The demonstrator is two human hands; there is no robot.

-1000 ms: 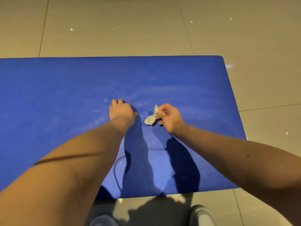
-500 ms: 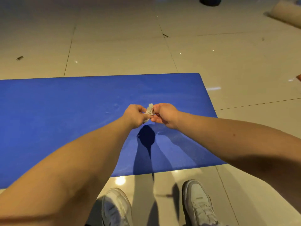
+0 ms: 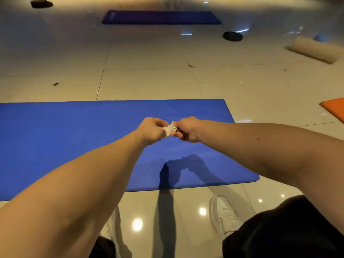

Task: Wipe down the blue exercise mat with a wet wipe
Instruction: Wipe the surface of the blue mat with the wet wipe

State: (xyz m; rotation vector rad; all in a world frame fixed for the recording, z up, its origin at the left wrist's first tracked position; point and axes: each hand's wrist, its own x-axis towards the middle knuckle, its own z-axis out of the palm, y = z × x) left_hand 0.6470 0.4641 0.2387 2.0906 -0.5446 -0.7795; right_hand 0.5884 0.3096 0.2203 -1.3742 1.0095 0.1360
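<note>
1. The person stands at the near long edge of the blue exercise mat [image 3: 74, 136], arms stretched out over its right half.
2. Both hands are raised above the mat rather than on it. Their shadow falls on the mat surface nearer the person.
3. The wet wipe [image 3: 169, 128] is a small crumpled wad held between the two hands, clear of the mat.
4. The left hand [image 3: 151, 130] has its fingers curled and pinches the wad's left side. The right hand [image 3: 187, 129] pinches the right side in the same way.
5. I'd judge this a pause in the wiping to work the bunched wipe open or refold it to a fresher face. No wiping contact is happening now.
6. The next move calls for pulling the wad flatter. One hand then has to lay it on the mat and press it there with flat fingers.
7. How much of the mat is already wiped I cannot tell, as the surface shows no clear wet marks.
8. Beyond the mat's far edge lie a second blue mat [image 3: 160, 17] and a pale foam roller [image 3: 314, 49]. An orange mat [image 3: 335, 108] sits off its right end.
</note>
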